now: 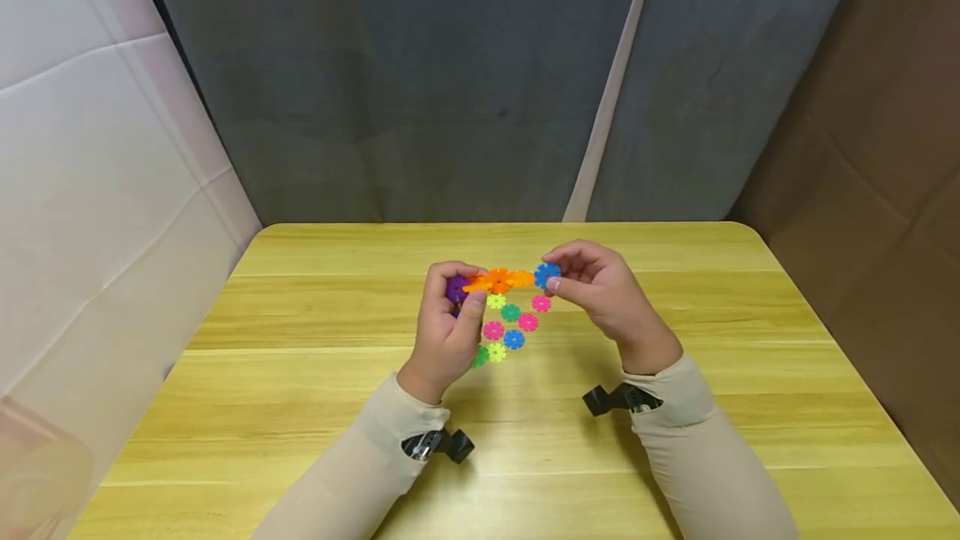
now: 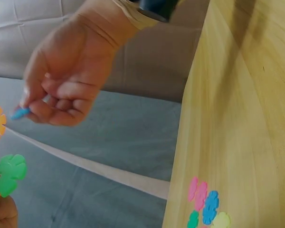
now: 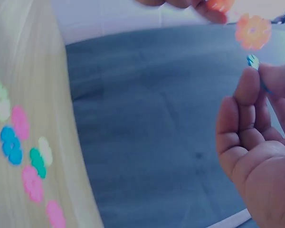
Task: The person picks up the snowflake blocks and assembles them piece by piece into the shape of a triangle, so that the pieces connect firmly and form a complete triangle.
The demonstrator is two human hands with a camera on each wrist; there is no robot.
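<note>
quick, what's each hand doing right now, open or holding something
Left hand: closed, gripping the joined cluster of orange and purple plastic snowflake discs.
Right hand: closed, pinching a blue plastic snowflake disc at the cluster's end.

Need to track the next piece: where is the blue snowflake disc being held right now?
In the head view, the blue disc is pinched in the right hand, above the table, just right of the orange cluster held by the left hand.

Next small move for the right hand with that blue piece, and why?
Probably slide the blue disc left into a slot of the orange cluster. The right hand pinches it just beside the cluster's right end, which the left hand holds above the table.
</note>
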